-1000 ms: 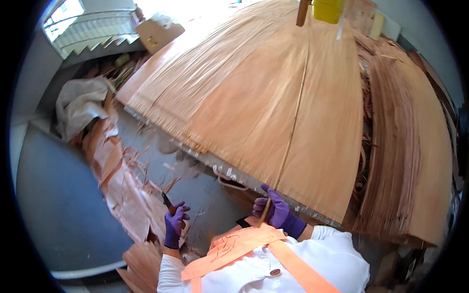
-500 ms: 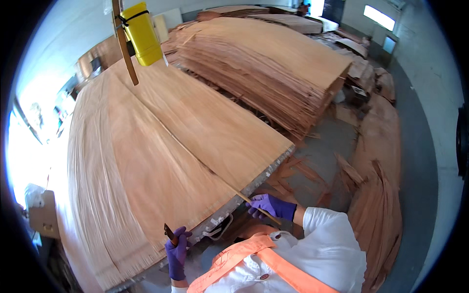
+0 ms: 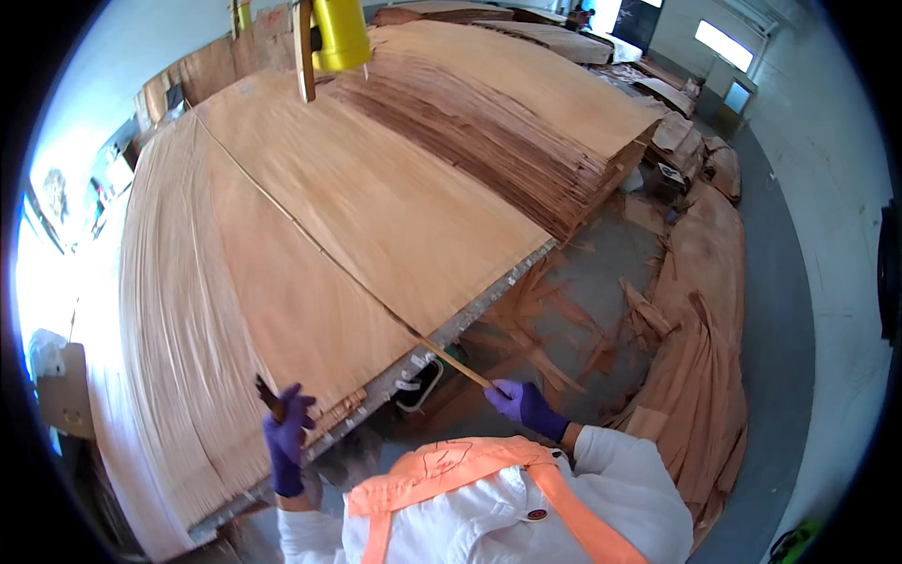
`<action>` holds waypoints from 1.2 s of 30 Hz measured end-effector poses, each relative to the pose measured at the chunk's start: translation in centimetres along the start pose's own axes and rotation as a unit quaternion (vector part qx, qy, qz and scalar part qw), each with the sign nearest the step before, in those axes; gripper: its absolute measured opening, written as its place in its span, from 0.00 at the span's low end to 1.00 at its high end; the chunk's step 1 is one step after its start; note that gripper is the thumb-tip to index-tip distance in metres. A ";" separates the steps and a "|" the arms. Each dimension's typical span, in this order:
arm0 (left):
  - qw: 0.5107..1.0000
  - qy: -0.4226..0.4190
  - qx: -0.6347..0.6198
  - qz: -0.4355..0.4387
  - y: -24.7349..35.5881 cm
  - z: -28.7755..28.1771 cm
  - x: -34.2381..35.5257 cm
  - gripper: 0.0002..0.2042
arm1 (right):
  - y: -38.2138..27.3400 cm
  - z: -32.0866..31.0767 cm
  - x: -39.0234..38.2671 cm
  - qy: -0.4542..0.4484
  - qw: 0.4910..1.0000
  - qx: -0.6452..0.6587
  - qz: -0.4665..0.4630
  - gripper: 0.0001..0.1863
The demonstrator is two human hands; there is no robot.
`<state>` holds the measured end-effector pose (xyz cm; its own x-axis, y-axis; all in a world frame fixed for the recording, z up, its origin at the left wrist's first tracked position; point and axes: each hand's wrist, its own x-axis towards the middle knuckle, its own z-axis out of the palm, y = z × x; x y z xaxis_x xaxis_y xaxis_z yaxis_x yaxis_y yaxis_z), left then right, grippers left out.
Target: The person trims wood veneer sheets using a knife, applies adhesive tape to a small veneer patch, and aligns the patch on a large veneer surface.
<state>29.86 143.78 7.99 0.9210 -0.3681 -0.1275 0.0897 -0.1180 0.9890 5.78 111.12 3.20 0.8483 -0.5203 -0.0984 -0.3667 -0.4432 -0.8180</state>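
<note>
A broad table is covered with thin wood veneer sheets (image 3: 376,188). Across them, from the far edge to the near one, runs a long thin wooden stick (image 3: 458,365). My right hand (image 3: 526,408), in a purple glove, is closed on the near end of this stick, out past the table edge. At the near left, my left hand (image 3: 287,437), also purple-gloved, grips a short dark flat tool (image 3: 269,397) pointing up. Its exact kind is unclear. That hand is just above the veneer's near edge.
Behind the table on the right rises a tall stack of veneer (image 3: 526,103). Torn veneer scraps (image 3: 540,324) litter the floor, and a long heap of sheets (image 3: 700,310) lies along the right wall. A yellow container (image 3: 340,36) on a wooden post hangs over the far edge.
My right hand has gone farther out from the table edge and now holds the stick at its end; before, some stick stuck out behind it. My left hand has shifted left, still gripping the dark tool.
</note>
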 end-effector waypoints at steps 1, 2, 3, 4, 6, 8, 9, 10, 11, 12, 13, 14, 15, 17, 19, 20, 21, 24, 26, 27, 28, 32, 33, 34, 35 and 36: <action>0.999 0.022 -0.026 0.010 -0.3 -1.7 0.2 0.15 | 1.0 0.8 -0.9 0.005 1.000 -0.006 -0.021 0.14; 0.997 0.053 -0.046 0.016 -0.4 -3.0 -0.1 0.16 | 1.8 1.6 -1.8 0.001 0.999 -0.007 -0.041 0.14; 0.993 0.060 -0.099 0.013 -0.5 -3.5 0.4 0.16 | 2.5 1.7 -2.5 0.009 0.999 0.008 -0.034 0.13; 0.986 0.080 -0.147 0.006 -0.1 -4.5 0.3 0.17 | 3.2 1.9 -3.7 0.003 0.999 0.026 -0.022 0.13; 0.984 0.081 -0.158 -0.006 3.7 -3.8 -0.1 0.17 | 4.1 2.2 -5.9 -0.027 0.995 0.093 0.029 0.12; 0.992 0.053 -0.087 0.070 6.1 -2.3 1.8 0.17 | 6.0 1.6 -8.1 -0.032 0.992 0.109 0.048 0.12; 0.991 0.060 -0.078 0.096 6.5 -2.3 2.0 0.16 | 6.5 1.9 -9.0 -0.045 0.990 0.121 0.049 0.11; 0.988 0.057 -0.070 0.125 6.6 -2.7 2.2 0.16 | 6.9 2.3 -9.8 -0.057 0.989 0.129 0.048 0.11; 0.990 0.075 -0.046 0.110 6.8 -3.0 2.2 0.16 | 7.2 2.5 -10.6 -0.066 0.988 0.134 0.049 0.11; 0.991 0.090 -0.020 0.094 7.1 -3.3 2.1 0.16 | 7.4 2.5 -10.8 -0.077 0.986 0.140 0.050 0.11; 0.986 0.129 -0.003 0.101 7.5 -2.9 3.2 0.15 | 7.6 1.5 -9.6 -0.089 0.986 0.136 0.042 0.11; 0.987 0.146 0.034 0.056 6.7 -3.3 4.0 0.16 | 7.8 1.3 -10.1 -0.094 0.985 0.140 0.046 0.11; 0.984 0.162 0.073 0.011 5.5 -4.1 4.8 0.16 | 8.0 1.2 -10.6 -0.100 0.983 0.143 0.051 0.11; 0.973 0.179 0.133 -0.065 3.6 -4.2 5.5 0.18 | 8.4 0.7 -11.2 -0.103 0.982 0.150 0.059 0.11; 0.959 0.152 0.204 -0.127 1.8 -3.3 6.0 0.22 | 8.7 0.3 -11.8 -0.105 0.981 0.150 0.065 0.11; 0.955 0.132 0.219 -0.149 1.1 -2.6 6.0 0.24 | 8.7 0.3 -11.8 -0.105 0.980 0.154 0.064 0.11; 0.962 0.105 0.195 -0.162 -0.9 -2.6 6.0 0.26 | 8.8 0.1 -12.1 -0.107 0.980 0.154 0.065 0.10; 0.944 0.133 0.283 -0.105 -0.5 0.8 4.3 0.24 | 9.2 0.0 -12.3 -0.105 0.980 0.158 0.059 0.10; 0.956 0.131 0.233 -0.119 -0.4 1.6 3.7 0.22 | 9.6 0.2 -12.5 -0.112 0.979 0.160 0.052 0.10; 0.967 0.134 0.194 -0.100 -2.3 1.0 4.6 0.19 | 9.7 0.2 -12.7 -0.116 0.979 0.161 0.048 0.10; 0.976 0.124 0.138 -0.115 -2.5 1.0 5.0 0.18 | 9.9 0.3 -12.8 -0.118 0.978 0.165 0.047 0.10; 0.991 0.067 -0.039 -0.110 -0.9 1.3 5.5 0.12 | 10.6 0.4 -13.1 -0.125 0.975 0.177 0.041 0.10; 0.996 0.045 -0.040 -0.068 -0.1 1.5 5.2 0.12 | 10.9 0.3 -13.2 -0.129 0.974 0.181 0.039 0.10; 0.996 0.022 -0.063 -0.056 0.7 1.8 5.2 0.11 | 11.1 0.3 -13.3 -0.131 0.974 0.182 0.039 0.09; 0.995 0.000 -0.086 -0.044 1.6 2.0 5.3 0.10 | 11.2 0.3 -13.5 -0.132 0.973 0.185 0.037 0.09; 0.990 -0.019 -0.129 -0.059 3.0 2.3 5.8 0.08 | 11.4 0.3 -13.5 -0.133 0.972 0.189 0.034 0.09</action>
<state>34.59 139.14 10.02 0.8837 -0.4008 -0.2416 0.2943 0.0745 0.9528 -9.72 113.33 -4.98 0.9143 -0.3096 -0.2613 -0.3014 -0.0887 -0.9494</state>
